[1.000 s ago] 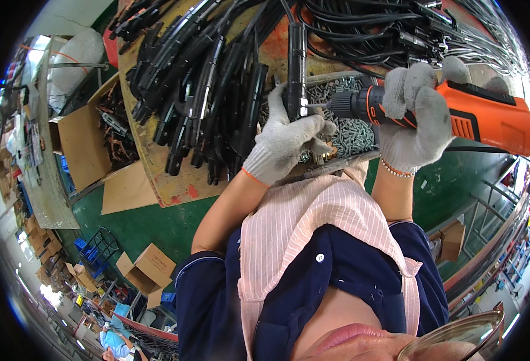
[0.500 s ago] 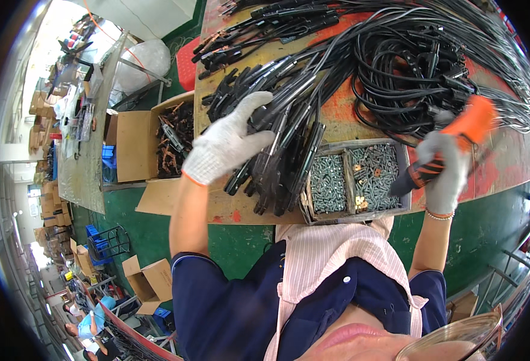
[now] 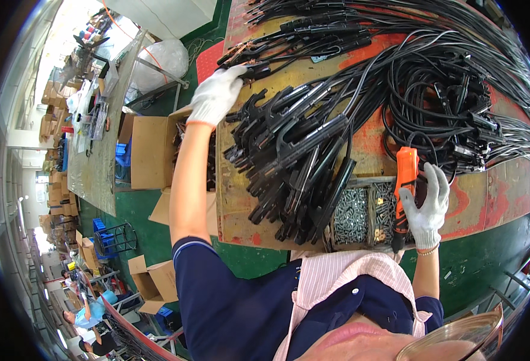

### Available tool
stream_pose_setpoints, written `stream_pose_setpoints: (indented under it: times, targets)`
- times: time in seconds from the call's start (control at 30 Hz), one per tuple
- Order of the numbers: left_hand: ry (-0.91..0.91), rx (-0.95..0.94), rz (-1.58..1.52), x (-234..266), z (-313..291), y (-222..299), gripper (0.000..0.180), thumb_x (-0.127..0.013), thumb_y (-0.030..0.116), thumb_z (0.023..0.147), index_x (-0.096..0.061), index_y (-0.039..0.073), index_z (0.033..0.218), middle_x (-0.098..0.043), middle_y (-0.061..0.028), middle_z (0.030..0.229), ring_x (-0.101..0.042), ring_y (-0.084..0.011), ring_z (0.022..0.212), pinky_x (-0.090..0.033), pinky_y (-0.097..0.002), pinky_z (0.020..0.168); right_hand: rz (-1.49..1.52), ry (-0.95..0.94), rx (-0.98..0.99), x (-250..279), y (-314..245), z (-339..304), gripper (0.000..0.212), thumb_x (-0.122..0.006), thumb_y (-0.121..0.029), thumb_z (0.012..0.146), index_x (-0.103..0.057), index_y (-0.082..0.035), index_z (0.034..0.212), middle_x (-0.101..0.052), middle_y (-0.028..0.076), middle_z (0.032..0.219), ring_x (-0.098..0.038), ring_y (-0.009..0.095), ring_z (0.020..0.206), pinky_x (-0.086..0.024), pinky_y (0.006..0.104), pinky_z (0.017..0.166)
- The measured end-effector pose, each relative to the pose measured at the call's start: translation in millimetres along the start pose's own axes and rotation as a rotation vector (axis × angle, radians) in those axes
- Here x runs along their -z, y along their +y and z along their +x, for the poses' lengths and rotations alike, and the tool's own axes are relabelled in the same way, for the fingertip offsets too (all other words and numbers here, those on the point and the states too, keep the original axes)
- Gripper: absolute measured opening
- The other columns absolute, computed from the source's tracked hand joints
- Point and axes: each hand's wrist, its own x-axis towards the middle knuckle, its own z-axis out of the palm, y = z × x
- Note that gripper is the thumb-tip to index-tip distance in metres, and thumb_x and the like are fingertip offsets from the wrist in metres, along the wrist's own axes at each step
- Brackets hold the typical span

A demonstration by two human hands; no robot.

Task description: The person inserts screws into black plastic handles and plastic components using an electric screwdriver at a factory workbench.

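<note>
My gloved left hand [image 3: 218,94] reaches to the table's far left edge, its fingers closed around the end of a black cable handle [image 3: 254,72] with bare copper at its end. Close by it, a heap of black electrode holders [image 3: 301,150] on cables fans toward me. My gloved right hand [image 3: 426,207] has its fingers spread beside an orange-and-black power screwdriver [image 3: 407,171], the thumb against or very near its body. The tool's dark tip points toward me, over the right side of a divided screw tray [image 3: 372,213]. Several small screws fill the tray's left compartment.
Coiled black cables with clamps [image 3: 439,108] lie at the right of the worn table [image 3: 253,225]. More cable handles [image 3: 313,39] stretch along the far side. An open carton [image 3: 150,153] stands by the table's left edge. Further left is another workbench [image 3: 96,162].
My left hand has left the near holder heap and gone to the far handles. My right hand has brought the screwdriver down to the tray and loosened its grip. The view has shifted.
</note>
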Motion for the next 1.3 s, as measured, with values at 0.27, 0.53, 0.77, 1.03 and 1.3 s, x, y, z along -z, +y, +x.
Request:
stream_pose_setpoints:
  times: [0.27, 0.53, 0.77, 1.03, 1.3]
  targets:
    - [-0.413, 0.003, 0.324, -22.5, 88.0, 4.0, 0.038, -0.057, 0.038, 0.088, -0.064, 0.019, 0.119, -0.062, -0.0163, 0.119, -0.06, -0.0332, 0.112, -0.048, -0.0444, 0.095, -0.057, 0.007, 0.119, 5.3, -0.6, 22.4, 0.06, -0.081, -0.023, 0.072, -0.058, -0.008, 0.125, -0.055, 0.014, 0.124, -0.054, 0.034, 0.112, -0.045, 0.045, 0.095]
    - [-0.491, -0.084, 0.14, -30.7, 98.2, -16.8, 0.052, -0.06, 0.042, 0.081, -0.059, 0.018, 0.128, -0.068, -0.0149, 0.105, -0.065, -0.0296, 0.098, -0.05, -0.0397, 0.087, -0.025, -0.027, 0.251, -2.6, -11.3, 52.6, 0.056, -0.081, -0.018, 0.073, -0.059, -0.009, 0.124, -0.055, 0.011, 0.121, -0.054, 0.032, 0.112, -0.045, 0.0431, 0.095]
    - [-0.192, 0.0, 0.176, -21.1, 118.2, -34.0, 0.035, -0.059, 0.038, 0.089, -0.061, 0.017, 0.118, -0.068, -0.014, 0.108, -0.064, -0.0329, 0.099, -0.051, -0.0419, 0.084, -0.014, -0.05, 0.311, -2.9, -13.7, 56.1, 0.055, -0.081, -0.015, 0.072, -0.06, -0.008, 0.123, -0.056, 0.01, 0.119, -0.055, 0.032, 0.111, -0.045, 0.0427, 0.095]
    - [-0.157, -0.454, 0.301, -58.3, 61.1, -1.4, 0.021, -0.066, 0.029, 0.082, -0.071, 0.02, 0.101, -0.065, -0.007, 0.099, -0.062, -0.0268, 0.096, -0.05, -0.0395, 0.082, 0.069, -0.083, 0.403, 2.3, -15.6, 101.0, 0.055, -0.079, -0.013, 0.071, -0.059, -0.006, 0.123, -0.057, 0.012, 0.118, -0.057, 0.034, 0.108, -0.047, 0.0433, 0.093]
    - [-0.322, -0.366, 0.649, -71.1, 80.1, -0.5, 0.03, -0.07, 0.036, 0.075, -0.074, 0.021, 0.101, -0.064, -0.0073, 0.105, -0.057, -0.0274, 0.107, -0.044, -0.0404, 0.091, -0.171, -0.166, 0.606, -86.2, -11.4, 268.7, 0.052, -0.067, -0.029, 0.083, -0.053, -0.015, 0.131, -0.058, 0.01, 0.123, -0.056, 0.029, 0.113, -0.048, 0.0396, 0.096]
